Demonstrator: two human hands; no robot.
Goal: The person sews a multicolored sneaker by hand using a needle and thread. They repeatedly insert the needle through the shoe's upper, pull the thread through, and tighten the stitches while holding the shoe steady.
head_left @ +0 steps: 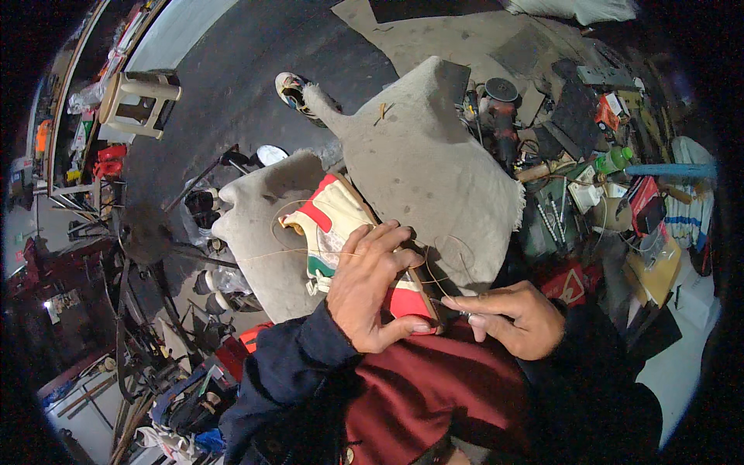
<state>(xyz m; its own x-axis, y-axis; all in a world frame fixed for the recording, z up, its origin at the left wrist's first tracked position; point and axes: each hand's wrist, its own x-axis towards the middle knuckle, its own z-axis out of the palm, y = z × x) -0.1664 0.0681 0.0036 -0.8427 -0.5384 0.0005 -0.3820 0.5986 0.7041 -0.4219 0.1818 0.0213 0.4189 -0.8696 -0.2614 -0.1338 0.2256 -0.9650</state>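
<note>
Atop frayed cloth [426, 167], flat-soled shoe [335, 218], looping thread [267, 253]

Dark floor [232, 101], cream stool [151, 90], dim uneven light

- Lighting is uneven: the middle is fairly bright, while the surroundings sink into dimness.
- The pale cloth [434, 167] reflects the most light, with soft shading in its folds.
- The hands [364, 279] and the red and cream shoe [341, 221] are well lit and reasonably sharp.
- The dark sleeves [287, 364] lose most of their detail in shadow.
- The dark floor [256, 85] looks dull, and the clutter at the left is murky.
- A white panel [686, 372] at the lower right looks pale and nearly featureless.
- Fisheye distortion bends straight edges near the rim, where detail softens.
- Black corners with faint speckled noise surround the round view; bluish fringing tints its lower right edge.
</note>
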